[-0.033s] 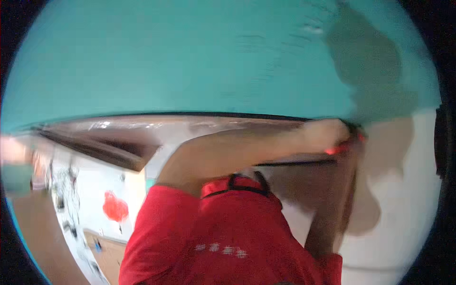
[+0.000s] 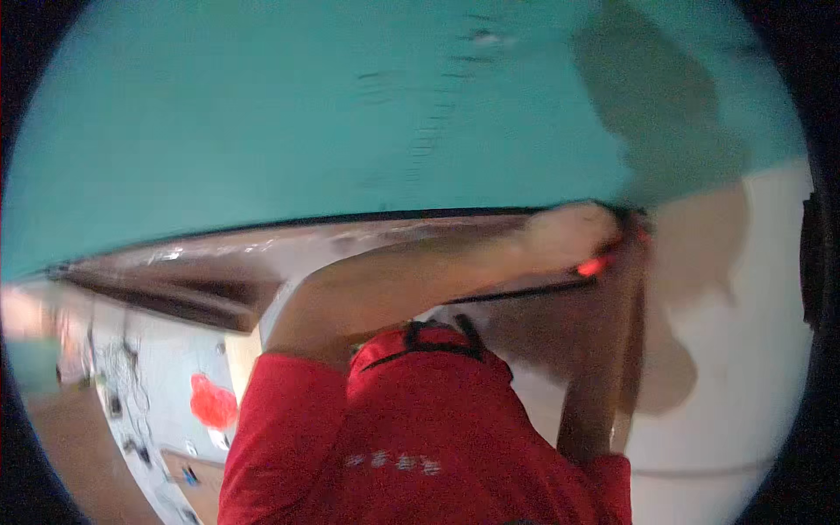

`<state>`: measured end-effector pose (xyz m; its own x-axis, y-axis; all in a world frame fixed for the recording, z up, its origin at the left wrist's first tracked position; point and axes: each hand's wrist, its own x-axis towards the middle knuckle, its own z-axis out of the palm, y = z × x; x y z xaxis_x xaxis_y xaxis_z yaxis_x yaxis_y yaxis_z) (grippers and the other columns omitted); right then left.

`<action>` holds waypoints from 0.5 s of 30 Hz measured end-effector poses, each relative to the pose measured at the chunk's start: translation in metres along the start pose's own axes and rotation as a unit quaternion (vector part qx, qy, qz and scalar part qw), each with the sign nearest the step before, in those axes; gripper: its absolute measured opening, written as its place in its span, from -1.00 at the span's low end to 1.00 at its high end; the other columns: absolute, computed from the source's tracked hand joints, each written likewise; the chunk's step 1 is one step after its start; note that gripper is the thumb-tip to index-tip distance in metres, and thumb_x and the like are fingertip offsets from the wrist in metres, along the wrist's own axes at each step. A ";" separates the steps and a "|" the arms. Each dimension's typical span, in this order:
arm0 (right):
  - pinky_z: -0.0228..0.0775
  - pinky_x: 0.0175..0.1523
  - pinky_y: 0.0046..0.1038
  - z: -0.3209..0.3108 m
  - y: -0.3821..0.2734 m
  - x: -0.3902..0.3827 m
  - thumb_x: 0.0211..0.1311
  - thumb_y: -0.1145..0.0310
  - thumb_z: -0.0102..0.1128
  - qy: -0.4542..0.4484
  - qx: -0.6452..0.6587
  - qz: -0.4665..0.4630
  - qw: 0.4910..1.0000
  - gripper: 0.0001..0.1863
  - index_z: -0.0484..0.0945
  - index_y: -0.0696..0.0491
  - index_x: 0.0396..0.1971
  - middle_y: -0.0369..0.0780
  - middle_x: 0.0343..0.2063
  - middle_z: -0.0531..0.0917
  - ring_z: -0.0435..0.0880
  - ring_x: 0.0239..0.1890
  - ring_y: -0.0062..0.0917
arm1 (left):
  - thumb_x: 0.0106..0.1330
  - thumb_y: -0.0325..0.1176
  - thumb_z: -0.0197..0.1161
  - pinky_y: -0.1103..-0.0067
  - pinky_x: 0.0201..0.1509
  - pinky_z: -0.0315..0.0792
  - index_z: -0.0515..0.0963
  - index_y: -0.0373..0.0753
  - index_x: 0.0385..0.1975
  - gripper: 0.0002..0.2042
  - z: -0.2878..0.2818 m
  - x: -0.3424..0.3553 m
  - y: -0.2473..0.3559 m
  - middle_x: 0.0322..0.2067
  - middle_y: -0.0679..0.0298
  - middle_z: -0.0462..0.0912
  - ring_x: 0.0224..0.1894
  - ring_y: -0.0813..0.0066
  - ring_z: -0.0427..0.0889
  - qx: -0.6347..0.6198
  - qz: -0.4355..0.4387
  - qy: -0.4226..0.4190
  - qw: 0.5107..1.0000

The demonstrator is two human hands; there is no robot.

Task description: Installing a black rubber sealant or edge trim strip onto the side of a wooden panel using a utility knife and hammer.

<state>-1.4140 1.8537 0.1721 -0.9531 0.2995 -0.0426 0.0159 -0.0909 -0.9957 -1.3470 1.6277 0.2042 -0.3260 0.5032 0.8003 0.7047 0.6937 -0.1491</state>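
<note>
My left arm reaches across my red shirt to the right, and my left hand (image 2: 573, 229) looks closed, though motion smears its fingers. It lies at the right end of a long dark edge (image 2: 385, 215), against a teal surface (image 2: 262, 131). Just under its fingers shows a small bright red thing (image 2: 594, 265), too blurred to name. My right forearm rises from the lower right, and my right hand (image 2: 637, 234) ends in a dim, smeared patch beside the left hand. What its fingers do there is hidden.
A brown glossy panel (image 2: 197, 278) runs below the dark edge on the left. Pale surface (image 2: 744, 367) with a large shadow lies on the right. At the lower left are a red shape (image 2: 213, 402), loose cables and a brown board (image 2: 197, 477). A blurred person (image 2: 26, 315) is at the far left.
The view has shifted slightly, so marks on the teal surface and both hands appear farther left. Both hands stay together at the same end of the dark edge.
</note>
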 end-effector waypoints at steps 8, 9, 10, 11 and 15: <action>0.44 -0.42 -0.40 0.042 -0.037 -0.068 0.39 0.16 0.12 0.036 0.121 -0.036 0.991 -0.75 0.54 0.05 -0.18 -0.25 -0.43 0.61 0.59 -0.43 -0.52 | 0.08 -0.26 0.11 0.45 0.01 0.32 0.62 -0.27 -0.22 -0.67 -0.051 0.023 0.019 -0.11 0.16 0.51 -0.08 0.28 0.45 0.122 0.024 -0.199 0.972; 0.43 -0.42 -0.42 0.038 -0.039 -0.070 0.36 0.22 0.17 0.033 0.121 -0.016 0.992 -0.80 0.54 0.04 -0.24 -0.29 -0.46 0.60 0.58 -0.44 -0.55 | 0.07 -0.26 0.12 0.45 0.00 0.32 0.63 -0.26 -0.22 -0.68 -0.047 0.023 0.021 -0.11 0.17 0.51 -0.08 0.30 0.44 0.122 0.028 -0.182 0.975; 0.43 -0.42 -0.42 0.042 -0.042 -0.072 0.36 0.22 0.17 0.039 0.132 -0.016 0.990 -0.80 0.54 0.04 -0.24 -0.29 -0.46 0.60 0.58 -0.44 -0.55 | 0.07 -0.26 0.13 0.46 -0.02 0.31 0.63 -0.25 -0.23 -0.69 -0.045 0.023 0.019 -0.11 0.19 0.50 -0.08 0.32 0.44 0.129 0.027 -0.167 0.977; 0.39 -0.48 -0.50 0.046 -0.045 -0.076 0.36 0.23 0.18 0.033 0.182 -0.006 0.983 -0.82 0.53 0.03 -0.28 -0.30 -0.50 0.59 0.56 -0.50 -0.58 | 0.07 -0.26 0.15 0.46 -0.03 0.32 0.63 -0.26 -0.24 -0.69 -0.043 0.023 0.017 -0.11 0.21 0.50 -0.10 0.34 0.43 0.113 0.015 -0.182 0.977; 0.37 -0.46 -0.52 0.036 -0.046 -0.069 0.32 0.26 0.23 0.034 0.223 -0.009 0.974 -0.85 0.53 0.01 -0.33 -0.35 -0.51 0.58 0.54 -0.54 -0.61 | 0.09 -0.30 0.16 0.49 -0.09 0.38 0.58 -0.30 -0.12 -0.65 -0.045 0.039 0.022 -0.16 0.22 0.49 -0.14 0.36 0.46 0.104 0.003 -0.162 0.981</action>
<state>-1.3602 1.8030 0.2240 -0.9297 0.3656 -0.0454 -0.1482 -0.4840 -0.8624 -1.3157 1.6395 0.2578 -0.5286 0.6217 0.5779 0.5749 0.7632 -0.2950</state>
